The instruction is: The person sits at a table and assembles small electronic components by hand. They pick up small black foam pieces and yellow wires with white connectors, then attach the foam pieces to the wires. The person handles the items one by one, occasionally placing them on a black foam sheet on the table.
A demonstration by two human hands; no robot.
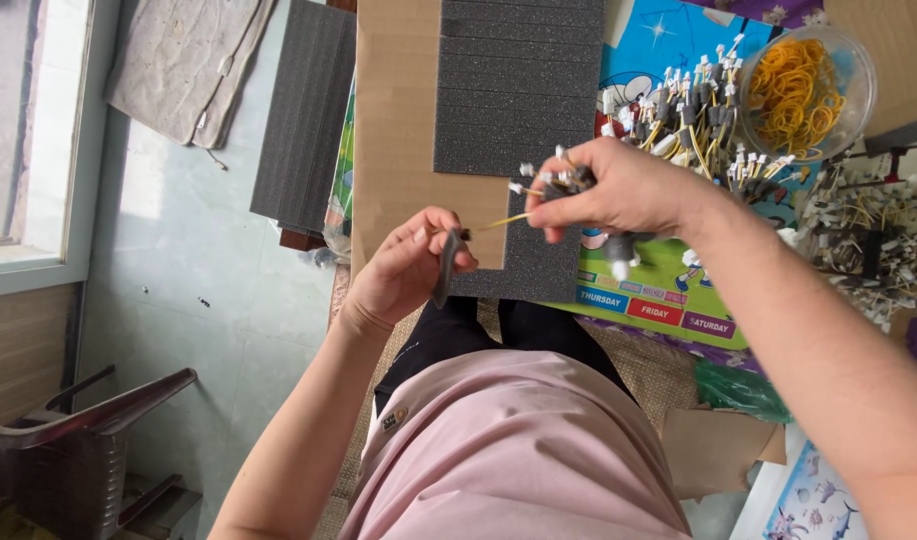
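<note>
My left hand [403, 268] pinches a narrow grey foam strip [446, 270] and the dark end of a thin yellow wire [498, 222]. That wire runs to my right hand [618, 190], which is closed on a small bundle of wired components [558, 180] with white plugs and dark bodies. Both hands hover above a grey foam sheet [518, 90] that lies on brown cardboard [398, 120].
A pile of similar wired components [693, 110] lies on a colourful printed mat [668, 290]. A clear bowl of yellow rubber bands [803, 85] stands at the upper right, more loose parts [868, 240] below it. A stack of foam strips [308, 110] lies left; a plastic chair [68, 450] lower left.
</note>
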